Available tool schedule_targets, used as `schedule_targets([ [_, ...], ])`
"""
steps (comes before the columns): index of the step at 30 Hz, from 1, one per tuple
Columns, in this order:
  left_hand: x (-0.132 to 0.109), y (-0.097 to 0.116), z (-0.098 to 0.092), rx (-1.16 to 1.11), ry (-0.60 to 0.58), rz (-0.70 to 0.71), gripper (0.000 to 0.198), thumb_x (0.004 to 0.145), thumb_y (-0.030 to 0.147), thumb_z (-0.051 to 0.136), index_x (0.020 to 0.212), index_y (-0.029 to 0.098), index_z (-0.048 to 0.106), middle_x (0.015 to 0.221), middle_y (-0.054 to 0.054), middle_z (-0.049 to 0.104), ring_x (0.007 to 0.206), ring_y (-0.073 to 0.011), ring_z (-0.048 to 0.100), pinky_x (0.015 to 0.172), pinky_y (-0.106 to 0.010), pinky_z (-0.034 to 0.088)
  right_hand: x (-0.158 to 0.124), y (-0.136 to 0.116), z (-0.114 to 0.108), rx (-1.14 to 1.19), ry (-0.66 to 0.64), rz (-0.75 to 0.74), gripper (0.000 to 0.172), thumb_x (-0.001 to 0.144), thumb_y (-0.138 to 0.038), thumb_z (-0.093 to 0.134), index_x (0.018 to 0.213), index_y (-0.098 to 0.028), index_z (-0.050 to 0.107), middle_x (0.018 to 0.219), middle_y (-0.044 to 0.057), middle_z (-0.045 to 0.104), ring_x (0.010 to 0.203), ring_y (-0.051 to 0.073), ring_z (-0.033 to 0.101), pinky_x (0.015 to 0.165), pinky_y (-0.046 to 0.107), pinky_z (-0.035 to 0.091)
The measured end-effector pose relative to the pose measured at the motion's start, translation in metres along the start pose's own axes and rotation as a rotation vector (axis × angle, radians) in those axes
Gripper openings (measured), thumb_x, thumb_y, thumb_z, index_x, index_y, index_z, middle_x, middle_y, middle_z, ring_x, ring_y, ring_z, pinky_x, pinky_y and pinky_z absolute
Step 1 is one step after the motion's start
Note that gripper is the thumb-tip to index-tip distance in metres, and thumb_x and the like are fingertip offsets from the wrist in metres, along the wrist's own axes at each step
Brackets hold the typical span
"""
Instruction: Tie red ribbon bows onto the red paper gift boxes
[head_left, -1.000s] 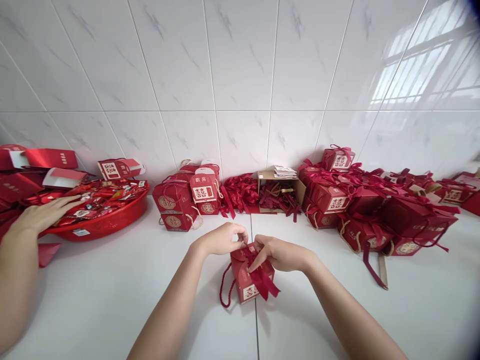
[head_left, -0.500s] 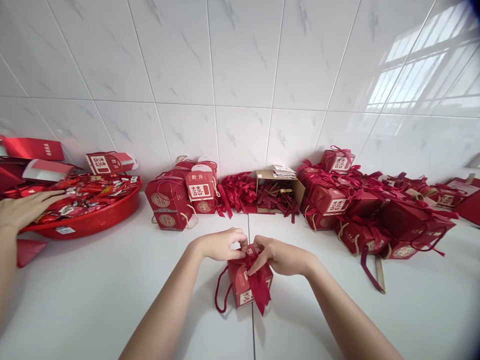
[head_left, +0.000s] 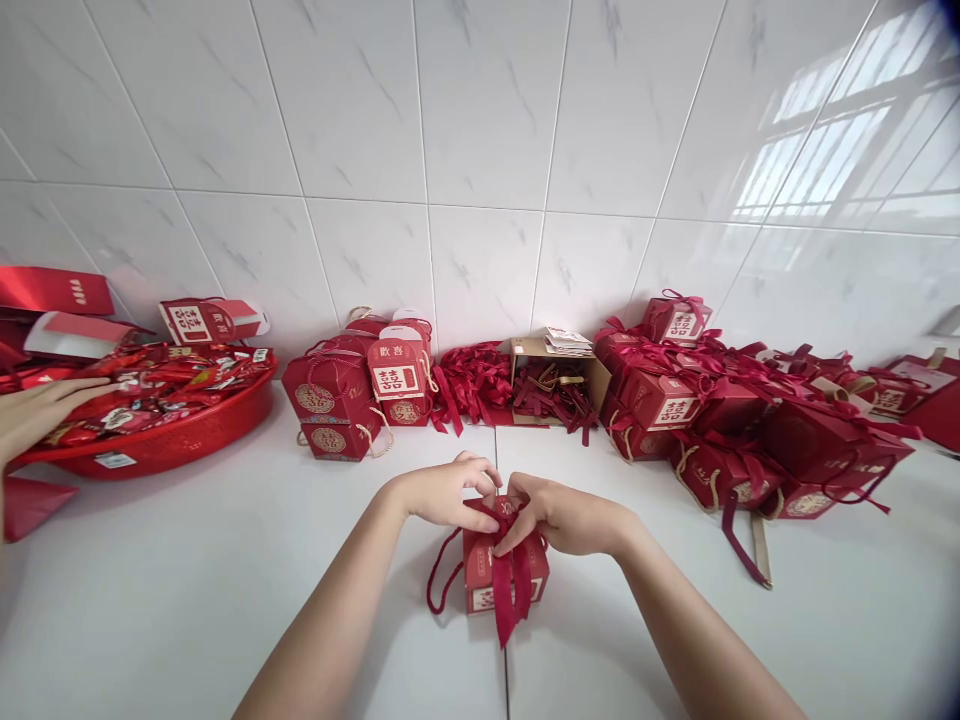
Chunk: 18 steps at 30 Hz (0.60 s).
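Observation:
A small red gift box (head_left: 480, 570) with a cord handle at its left stands on the white table in front of me. Dark red ribbon (head_left: 507, 598) lies over its top, with the tails hanging down the near side. My left hand (head_left: 450, 493) curls over the box's upper left edge, thumb and fingers pinching at the ribbon. From the other side, my right hand (head_left: 559, 515) is closed on the ribbon at the top, its index finger pointing down on it. The fingers partly hide the bow or knot.
At left, another person's hand (head_left: 45, 408) rests over a red basin (head_left: 225, 430) of wrapped sweets. Finished-looking red boxes (head_left: 330, 395) are stacked behind. A ribbon heap (head_left: 474, 380) and a carton (head_left: 600, 385) of ribbons stand centre back. Ribboned boxes (head_left: 810, 450) crowd the right.
The box has turned slightly, and the ribbon tails have swung left and now hang nearly straight toward me. Both hands stay at the box top. The view has shifted slightly.

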<state>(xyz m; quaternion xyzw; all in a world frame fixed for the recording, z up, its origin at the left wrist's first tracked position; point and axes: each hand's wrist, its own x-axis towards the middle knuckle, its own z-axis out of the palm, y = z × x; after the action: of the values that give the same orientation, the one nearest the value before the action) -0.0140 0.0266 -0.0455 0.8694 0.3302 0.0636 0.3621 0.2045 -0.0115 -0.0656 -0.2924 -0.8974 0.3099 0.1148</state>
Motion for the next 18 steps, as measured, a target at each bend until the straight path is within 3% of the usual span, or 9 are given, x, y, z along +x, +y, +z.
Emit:
schedule_targets([
  [6, -0.005, 0.004, 0.005, 0.037, 0.165, 0.014, 0.018, 0.075, 0.036, 0.064, 0.065, 0.023, 0.057, 0.109, -0.002, 0.06, 0.113, -0.0224, 0.046, 0.095, -0.032, 0.037, -0.001, -0.002, -0.002, 0.004, -0.044, 0.003, 0.062, 0.074, 0.007, 0.037, 0.108, -0.035, 0.067, 0.09, 0.002, 0.041, 0.083, 0.012, 0.046, 0.075, 0.022, 0.044],
  [9, -0.008, 0.004, 0.024, -0.075, 0.301, 0.072, 0.018, 0.077, 0.034, 0.061, 0.067, 0.021, 0.055, 0.101, -0.004, 0.062, 0.108, -0.0209, 0.049, 0.094, -0.032, 0.038, -0.001, -0.004, -0.002, 0.008, -0.043, -0.003, 0.059, 0.076, 0.005, 0.038, 0.106, -0.035, 0.069, 0.087, 0.002, 0.04, 0.081, 0.012, 0.045, 0.074, 0.023, 0.043],
  [13, -0.004, 0.001, 0.053, -0.282, 0.517, 0.02, 0.021, 0.079, 0.035, 0.059, 0.065, 0.019, 0.056, 0.093, -0.006, 0.062, 0.105, -0.0223, 0.053, 0.089, -0.032, 0.042, -0.001, -0.005, -0.002, 0.022, -0.054, -0.021, 0.057, 0.076, 0.006, 0.038, 0.103, -0.033, 0.07, 0.087, 0.002, 0.039, 0.082, 0.012, 0.045, 0.076, 0.023, 0.043],
  [18, 0.003, 0.003, 0.066, -0.433, 0.566, -0.021, 0.023, 0.076, 0.033, 0.063, 0.06, 0.019, 0.055, 0.088, -0.006, 0.066, 0.114, -0.0245, 0.05, 0.091, -0.031, 0.041, -0.002, -0.002, -0.003, 0.004, -0.039, -0.007, 0.06, 0.073, 0.008, 0.037, 0.101, -0.033, 0.071, 0.086, 0.002, 0.039, 0.08, 0.012, 0.045, 0.073, 0.023, 0.043],
])
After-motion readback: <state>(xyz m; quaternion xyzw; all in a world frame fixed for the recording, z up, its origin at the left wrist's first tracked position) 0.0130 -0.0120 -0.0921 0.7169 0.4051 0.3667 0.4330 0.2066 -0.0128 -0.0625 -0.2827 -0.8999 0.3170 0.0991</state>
